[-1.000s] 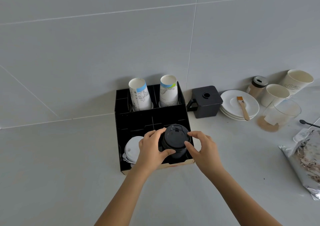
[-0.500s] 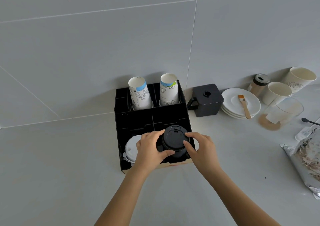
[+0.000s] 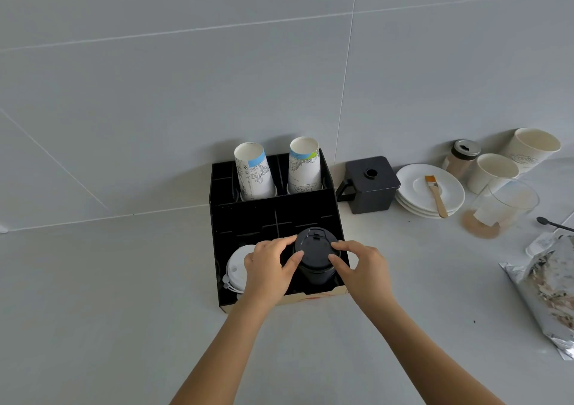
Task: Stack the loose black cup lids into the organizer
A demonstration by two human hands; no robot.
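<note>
Both the left hand (image 3: pixel 269 267) and right hand (image 3: pixel 362 263) pinch the stack of black lids (image 3: pixel 316 257) in the organizer (image 3: pixel 273 218) front-right slot; white lids (image 3: pixel 237 266) sit just left, partly behind the left hand

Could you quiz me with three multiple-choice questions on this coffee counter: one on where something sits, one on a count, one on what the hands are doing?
1. The stack of black plastic cup lids sits in the black compartmented organizer's:
A. front right compartment
B. back left compartment
C. lid

2. Printed paper cup stacks in the organizer's back row:
A. one
B. two
C. four

3. The hands are:
A. resting flat on the counter
B. lifting the saucers
C. both on the lid stack

Answers: 1 A, it stands beside the white lids. 2 B, two stand there. 3 C, left hand and right hand flank the stack, fingers touching.
</note>
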